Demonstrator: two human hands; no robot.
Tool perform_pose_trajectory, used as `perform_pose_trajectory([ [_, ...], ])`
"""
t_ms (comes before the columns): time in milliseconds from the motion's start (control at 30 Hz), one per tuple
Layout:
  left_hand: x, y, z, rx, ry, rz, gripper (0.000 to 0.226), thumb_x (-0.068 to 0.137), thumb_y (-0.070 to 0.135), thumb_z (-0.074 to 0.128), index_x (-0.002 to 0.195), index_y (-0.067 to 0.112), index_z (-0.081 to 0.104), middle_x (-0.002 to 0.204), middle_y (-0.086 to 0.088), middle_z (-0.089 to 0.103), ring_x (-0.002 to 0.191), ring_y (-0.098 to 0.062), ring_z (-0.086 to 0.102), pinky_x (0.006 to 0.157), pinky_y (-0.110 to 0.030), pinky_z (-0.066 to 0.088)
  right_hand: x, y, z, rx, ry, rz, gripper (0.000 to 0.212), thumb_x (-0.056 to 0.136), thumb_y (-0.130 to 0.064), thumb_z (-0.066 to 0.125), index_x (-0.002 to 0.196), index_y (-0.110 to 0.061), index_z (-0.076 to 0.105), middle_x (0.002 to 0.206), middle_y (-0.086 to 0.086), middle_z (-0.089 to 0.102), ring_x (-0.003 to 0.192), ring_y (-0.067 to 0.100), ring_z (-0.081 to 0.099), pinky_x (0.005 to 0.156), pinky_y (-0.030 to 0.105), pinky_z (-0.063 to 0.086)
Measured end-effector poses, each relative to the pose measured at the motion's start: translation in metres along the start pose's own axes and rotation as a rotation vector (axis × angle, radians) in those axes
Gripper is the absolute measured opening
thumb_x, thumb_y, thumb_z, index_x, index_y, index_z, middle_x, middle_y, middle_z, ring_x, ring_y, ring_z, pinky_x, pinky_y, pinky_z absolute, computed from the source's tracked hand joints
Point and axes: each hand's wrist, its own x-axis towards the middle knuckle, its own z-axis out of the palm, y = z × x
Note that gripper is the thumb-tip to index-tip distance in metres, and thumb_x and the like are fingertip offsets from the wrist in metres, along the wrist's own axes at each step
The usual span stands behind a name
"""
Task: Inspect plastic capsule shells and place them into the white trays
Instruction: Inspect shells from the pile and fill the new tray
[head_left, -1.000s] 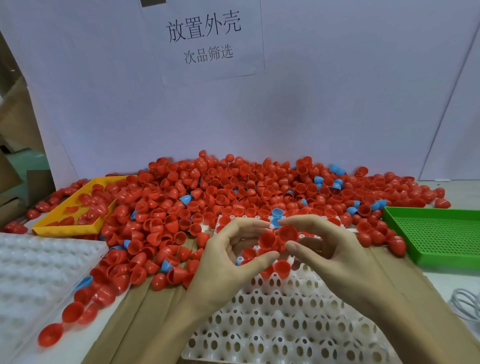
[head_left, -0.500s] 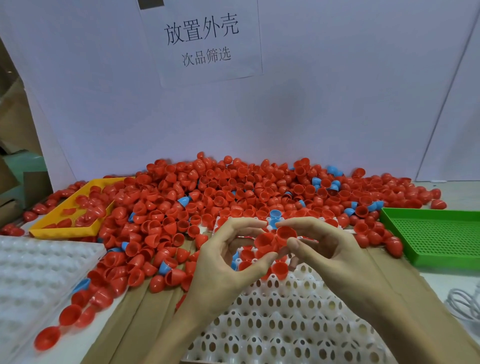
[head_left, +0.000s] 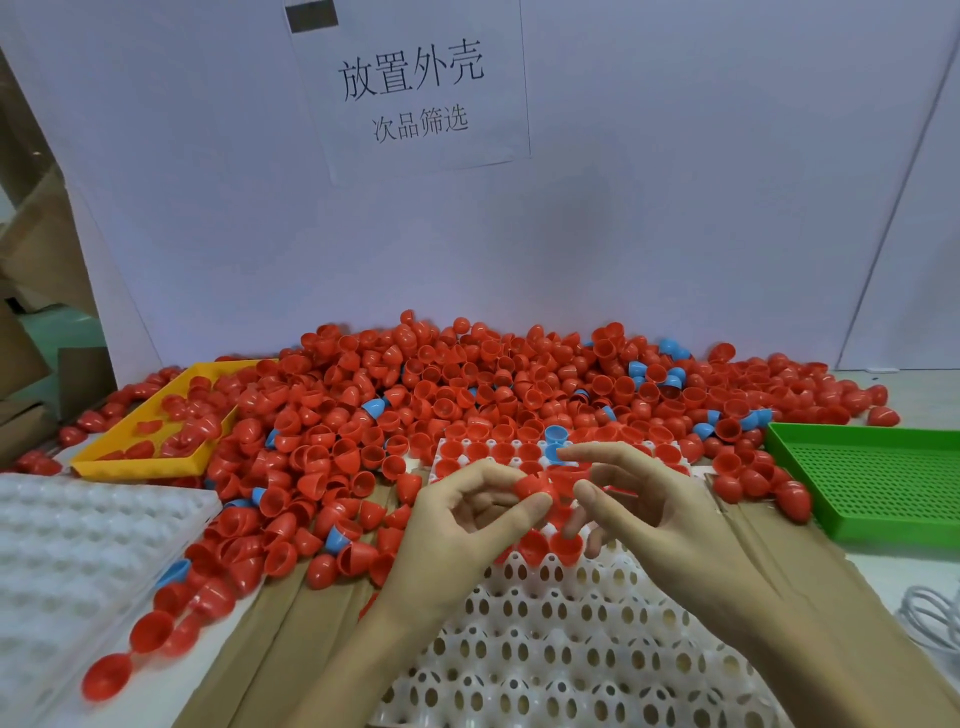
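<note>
At the far left edge of the table lies a white dimpled tray, its cups bare, with a few loose red shells strung along its near corner. Behind it sits a yellow tray holding a scatter of red shells, and from there the great heap of red capsule shells, with a few blue ones mixed in, spreads across the back of the table against a white board bearing a printed paper sign. Just in front of the heap, over strips of brown cardboard, is the perforated white tray; its far rows are already filled with red shells and one blue cup stands at its far edge. Above that tray the left hand has its thumb and curled forefinger pinching a red shell, the other fingers tucked loosely beneath. Right against it, the right hand pinches a second red shell between thumb and forefinger, the remaining fingers half bent and spread; the two shells touch between the hands. Two more red shells sit in the tray directly below the fingers. Farther right rests a green mesh tray, with a white cable coiled near the table's edge.
</note>
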Motion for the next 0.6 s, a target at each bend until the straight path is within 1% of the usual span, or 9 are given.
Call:
perform_pose_trajectory([
  [100, 0.004, -0.006, -0.005, -0.023, 0.005, -0.076, 0.015, 0.086, 0.030, 0.083, 0.095, 0.018, 0.079, 0.098, -0.010, 0.081, 0.097, -0.024, 0.078, 0.088, -0.025, 0.059, 0.001, 0.002, -0.001, 0.010, 0.009, 0.032, 0.033, 0.097, -0.029, 0.067, 0.128, -0.022, 0.067, 0.099, 0.009, 0.076, 0.083, 0.029, 0.078, 0.069, 0.032, 0.062],
  [200, 0.007, -0.012, -0.010, 0.003, 0.027, -0.087, 0.023, 0.081, 0.034, 0.088, 0.090, 0.016, 0.077, 0.096, -0.009, 0.080, 0.097, -0.026, 0.078, 0.089, -0.029, 0.060, 0.002, 0.003, -0.002, -0.034, 0.023, 0.043, 0.030, 0.097, -0.025, 0.066, 0.127, -0.021, 0.067, 0.098, 0.011, 0.076, 0.080, 0.029, 0.077, 0.069, 0.035, 0.063],
  [267, 0.010, -0.015, -0.016, 0.037, 0.074, -0.085, 0.026, 0.079, 0.038, 0.091, 0.084, 0.018, 0.074, 0.092, -0.009, 0.079, 0.095, -0.027, 0.078, 0.087, -0.029, 0.061, 0.001, 0.005, -0.002, -0.054, 0.025, 0.054, 0.028, 0.099, -0.020, 0.065, 0.127, -0.021, 0.067, 0.096, 0.011, 0.075, 0.079, 0.029, 0.077, 0.069, 0.037, 0.063],
  [333, 0.015, -0.016, -0.028, 0.062, 0.141, -0.084, 0.032, 0.079, 0.043, 0.091, 0.081, 0.018, 0.072, 0.093, -0.011, 0.079, 0.095, -0.029, 0.078, 0.089, -0.033, 0.062, 0.001, 0.005, -0.003, -0.058, 0.034, 0.059, 0.028, 0.099, -0.020, 0.064, 0.126, -0.020, 0.067, 0.094, 0.009, 0.075, 0.078, 0.029, 0.076, 0.068, 0.038, 0.064],
  [433, 0.032, -0.013, -0.069, 0.103, 0.283, -0.069, 0.035, 0.080, 0.048, 0.090, 0.079, 0.019, 0.071, 0.090, -0.009, 0.079, 0.093, -0.026, 0.078, 0.089, -0.038, 0.059, 0.002, 0.005, -0.004, -0.067, 0.059, 0.063, 0.028, 0.096, -0.023, 0.063, 0.124, -0.020, 0.068, 0.092, 0.008, 0.076, 0.075, 0.029, 0.076, 0.066, 0.036, 0.063],
  [533, 0.062, -0.007, -0.132, 0.353, 0.498, -0.003, 0.030, 0.083, 0.038, 0.088, 0.076, 0.016, 0.069, 0.080, -0.005, 0.076, 0.084, -0.020, 0.075, 0.085, -0.039, 0.060, 0.004, 0.008, -0.005, -0.084, 0.063, 0.067, 0.023, 0.100, -0.014, 0.062, 0.121, -0.019, 0.069, 0.090, 0.008, 0.076, 0.072, 0.029, 0.075, 0.065, 0.035, 0.063],
  [600, 0.084, 0.000, -0.178, 0.562, 0.679, 0.014, 0.029, 0.083, 0.036, 0.088, 0.081, 0.014, 0.068, 0.078, 0.002, 0.072, 0.081, -0.017, 0.070, 0.081, -0.039, 0.059, 0.005, 0.009, -0.005, -0.099, 0.055, 0.069, 0.023, 0.100, -0.011, 0.062, 0.120, -0.019, 0.070, 0.088, 0.009, 0.076, 0.071, 0.029, 0.075, 0.064, 0.033, 0.063],
])
